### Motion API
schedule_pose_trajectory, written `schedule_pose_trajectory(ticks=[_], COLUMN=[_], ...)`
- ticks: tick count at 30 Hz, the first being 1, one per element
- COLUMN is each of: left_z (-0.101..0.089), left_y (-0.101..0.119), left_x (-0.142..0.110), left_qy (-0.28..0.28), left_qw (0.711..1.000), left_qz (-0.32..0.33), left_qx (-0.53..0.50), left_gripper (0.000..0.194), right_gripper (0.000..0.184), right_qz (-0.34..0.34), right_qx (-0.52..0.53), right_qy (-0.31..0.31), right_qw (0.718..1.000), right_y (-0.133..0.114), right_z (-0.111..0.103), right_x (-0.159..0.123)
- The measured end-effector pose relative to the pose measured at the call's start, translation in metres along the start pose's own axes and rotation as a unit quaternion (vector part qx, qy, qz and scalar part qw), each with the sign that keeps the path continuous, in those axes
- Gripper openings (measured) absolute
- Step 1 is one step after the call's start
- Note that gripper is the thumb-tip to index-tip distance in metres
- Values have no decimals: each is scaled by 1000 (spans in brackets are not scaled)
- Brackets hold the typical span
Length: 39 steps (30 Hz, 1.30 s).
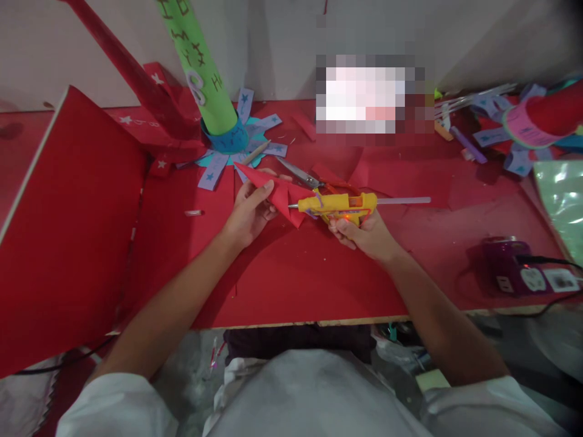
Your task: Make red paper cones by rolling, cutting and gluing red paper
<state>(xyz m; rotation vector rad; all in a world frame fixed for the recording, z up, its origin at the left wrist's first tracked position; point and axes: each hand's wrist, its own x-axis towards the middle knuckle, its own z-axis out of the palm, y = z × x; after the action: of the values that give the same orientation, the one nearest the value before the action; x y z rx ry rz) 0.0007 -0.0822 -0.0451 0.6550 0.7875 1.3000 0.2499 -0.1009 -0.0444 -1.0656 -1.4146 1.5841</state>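
Pinched between the thumb and fingers of my left hand (255, 209) is a folded piece of red paper (279, 193), its long point turned to the upper left. My right hand (362, 233) grips a yellow hot glue gun (337, 206) by the handle. A clear glue stick (405, 200) sticks out of its back end. The gun's metal nozzle points left, at the paper's right part; whether it touches I cannot tell. Just behind the paper lie open scissors (314, 181) with orange-red handles, partly hidden by the gun.
A green paper tube (204, 73) with a blue base and star-marked strips stands at the back left. At the far left rises a red board (77, 224). A purple power socket (514, 267) with cables sits near the right front edge. Several glue sticks (478, 97) lie back right.
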Motion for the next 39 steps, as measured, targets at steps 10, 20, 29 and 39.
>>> schedule_pose_trajectory(ticks=[10, 20, 29, 39], left_z=[-3, -6, -8, -7], left_y=[-1, -5, -8, -8], left_x=[0, 3, 4, 5], left_qy=[-14, -3, 9, 29], left_qw=[1000, 1000, 999, 999], left_qz=[12, 13, 16, 5], left_qx=[-1, -1, 26, 43], left_gripper=[50, 51, 53, 58], right_gripper=[63, 63, 59, 55], right_qz=[-7, -38, -35, -34], right_qx=[-1, -36, -35, -49], right_qy=[13, -4, -1, 0], right_qw=[1000, 999, 999, 998], right_y=[0, 2, 1, -1], right_z=[-3, -7, -8, -8], right_x=[0, -1, -1, -1])
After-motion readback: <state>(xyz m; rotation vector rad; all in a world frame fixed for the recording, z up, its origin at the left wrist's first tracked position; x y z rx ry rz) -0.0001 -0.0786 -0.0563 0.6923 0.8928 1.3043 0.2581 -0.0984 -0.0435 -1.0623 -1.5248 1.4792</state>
